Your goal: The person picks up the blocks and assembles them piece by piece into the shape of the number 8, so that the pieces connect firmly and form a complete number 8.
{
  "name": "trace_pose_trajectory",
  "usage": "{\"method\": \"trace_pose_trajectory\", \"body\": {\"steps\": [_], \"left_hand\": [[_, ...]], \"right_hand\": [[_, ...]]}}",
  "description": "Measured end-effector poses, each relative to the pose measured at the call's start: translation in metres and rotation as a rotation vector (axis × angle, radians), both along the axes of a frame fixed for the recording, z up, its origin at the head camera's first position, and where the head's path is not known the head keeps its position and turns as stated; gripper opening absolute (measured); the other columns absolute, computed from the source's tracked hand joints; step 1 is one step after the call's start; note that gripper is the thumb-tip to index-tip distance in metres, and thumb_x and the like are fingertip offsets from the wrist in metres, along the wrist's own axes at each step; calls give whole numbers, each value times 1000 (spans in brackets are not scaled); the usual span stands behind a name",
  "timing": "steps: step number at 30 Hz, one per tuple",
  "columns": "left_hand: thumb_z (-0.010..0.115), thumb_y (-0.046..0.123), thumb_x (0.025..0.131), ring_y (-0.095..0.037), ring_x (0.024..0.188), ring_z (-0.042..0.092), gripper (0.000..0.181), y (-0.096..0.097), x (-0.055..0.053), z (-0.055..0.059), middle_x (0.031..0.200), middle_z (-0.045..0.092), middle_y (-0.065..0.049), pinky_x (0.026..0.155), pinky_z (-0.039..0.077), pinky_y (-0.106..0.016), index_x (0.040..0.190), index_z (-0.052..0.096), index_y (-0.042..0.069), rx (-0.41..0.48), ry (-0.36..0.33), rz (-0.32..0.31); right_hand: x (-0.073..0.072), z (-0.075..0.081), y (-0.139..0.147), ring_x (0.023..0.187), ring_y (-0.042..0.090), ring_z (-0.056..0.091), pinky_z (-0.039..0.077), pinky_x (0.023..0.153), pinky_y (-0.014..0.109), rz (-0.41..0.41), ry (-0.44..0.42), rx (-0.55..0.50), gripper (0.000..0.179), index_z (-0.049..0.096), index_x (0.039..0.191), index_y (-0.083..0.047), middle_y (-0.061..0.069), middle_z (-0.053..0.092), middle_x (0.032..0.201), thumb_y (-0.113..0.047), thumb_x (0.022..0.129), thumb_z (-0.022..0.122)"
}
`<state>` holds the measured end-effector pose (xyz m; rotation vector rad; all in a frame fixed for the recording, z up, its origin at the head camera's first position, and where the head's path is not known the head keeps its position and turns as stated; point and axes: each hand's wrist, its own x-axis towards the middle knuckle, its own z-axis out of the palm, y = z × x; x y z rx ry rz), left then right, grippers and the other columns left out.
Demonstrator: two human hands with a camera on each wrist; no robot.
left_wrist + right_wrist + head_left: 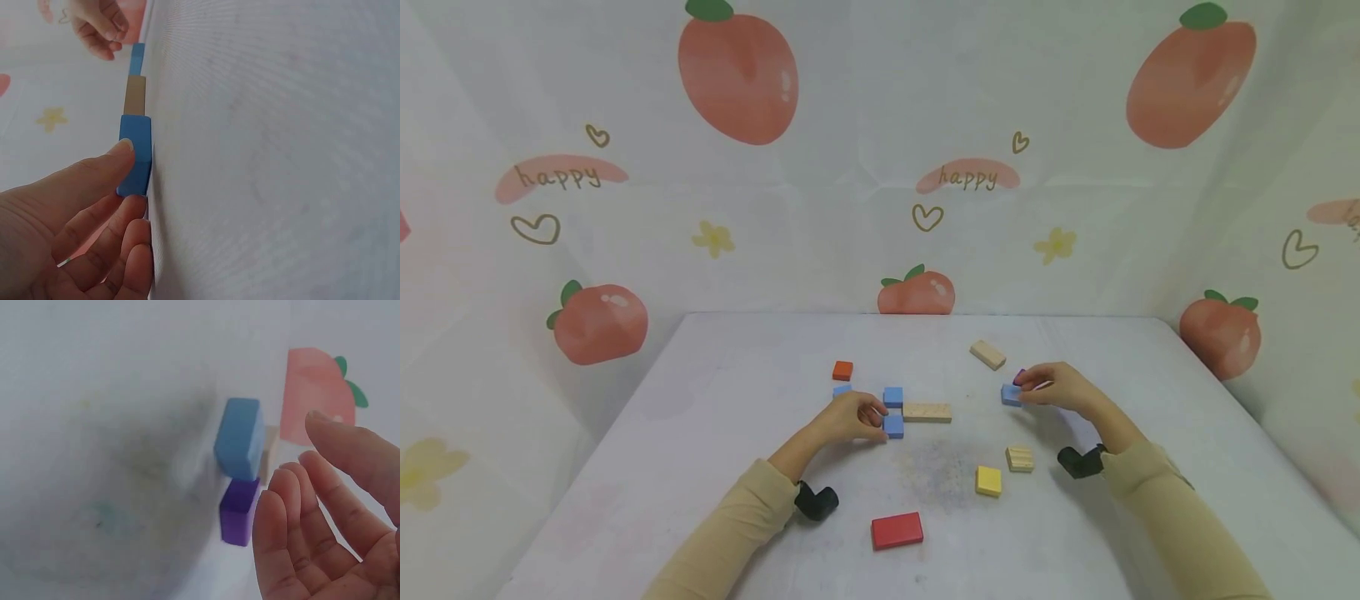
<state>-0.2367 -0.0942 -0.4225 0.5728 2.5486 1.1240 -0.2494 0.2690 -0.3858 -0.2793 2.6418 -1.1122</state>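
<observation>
My left hand (852, 417) is low over the table. Its thumb and index finger pinch the left end of a blue block (892, 427); in the left wrist view, the thumb overlaps the blue block (136, 134). Another blue block (892, 397) lies just behind it, with a long wooden block (927, 412) to the right. On the right side, my right hand (1058, 388) has its fingers loosely bent beside a blue block (1011, 395). The right wrist view shows a gap between those fingers and the blue block (240, 437); a purple block (239, 512) lies close by.
A wooden block (987, 355) and an orange block (842, 371) lie farther back. Another blue block (842, 390) is partly behind my left hand. Nearer the front are a ridged wooden block (1019, 458), a yellow block (988, 481) and a red block (897, 531).
</observation>
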Motion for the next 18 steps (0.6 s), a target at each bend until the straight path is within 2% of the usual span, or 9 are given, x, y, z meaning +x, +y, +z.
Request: {"method": "trace_pose_trajectory", "body": {"steps": [9, 18], "left_hand": [[78, 14, 74, -10, 75, 57, 32, 0, 0, -1, 86, 68, -5, 69, 48, -22, 101, 66, 5, -6, 3, -4], [78, 15, 74, -9, 75, 57, 32, 0, 0, -1, 85, 68, -4, 69, 48, -22, 101, 66, 5, -7, 5, -3]], "right_hand": [[-1, -10, 5, 78, 10, 51, 44, 66, 22, -49, -20, 12, 44, 58, 114, 8, 10, 64, 92, -15, 79, 72], [-3, -18, 3, 76, 10, 50, 41, 64, 21, -51, 6, 6, 46, 57, 113, 10, 10, 63, 87, -12, 77, 74]]}}
